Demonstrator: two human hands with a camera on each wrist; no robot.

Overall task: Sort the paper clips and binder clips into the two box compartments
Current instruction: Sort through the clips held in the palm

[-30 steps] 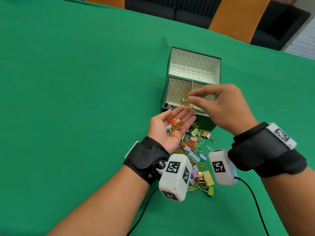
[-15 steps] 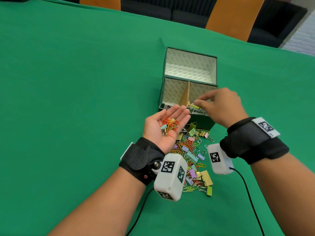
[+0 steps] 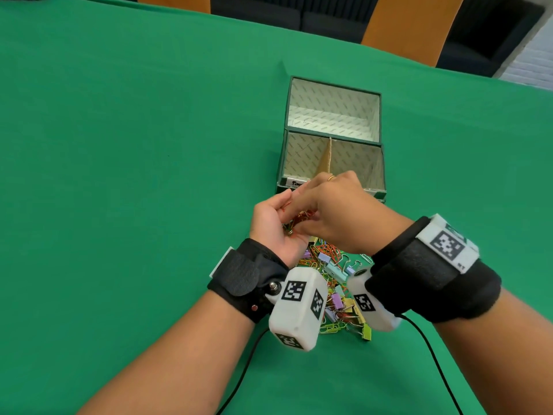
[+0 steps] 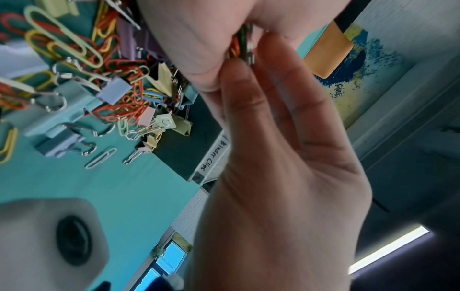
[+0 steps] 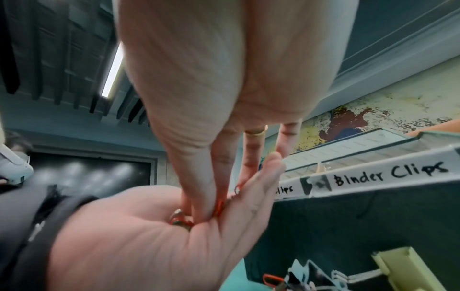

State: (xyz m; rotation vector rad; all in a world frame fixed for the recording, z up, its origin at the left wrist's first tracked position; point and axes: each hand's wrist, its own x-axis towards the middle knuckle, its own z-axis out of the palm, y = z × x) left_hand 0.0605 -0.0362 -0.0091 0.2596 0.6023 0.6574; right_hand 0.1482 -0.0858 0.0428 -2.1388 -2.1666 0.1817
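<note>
Though hidden overhead, right-wrist view shows right hand [image 5: 224, 78] pinching orange paper clip [image 5: 219, 207] | left hand [image 5: 149, 246] spread, cupping clips [image 5: 179, 219]

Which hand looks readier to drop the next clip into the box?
The right hand, most likely. It pinches at the clips cupped in the upturned palm of the left hand, and it is the one nearer the box. The left hand is busy serving as the tray.

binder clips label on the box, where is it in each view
Head: almost all covered by the right hand, on the box near rim.
Left wrist: label at centre, turned sideways.
Right wrist: right side, mid-height.
Shared: the clip pile before the box.
</note>
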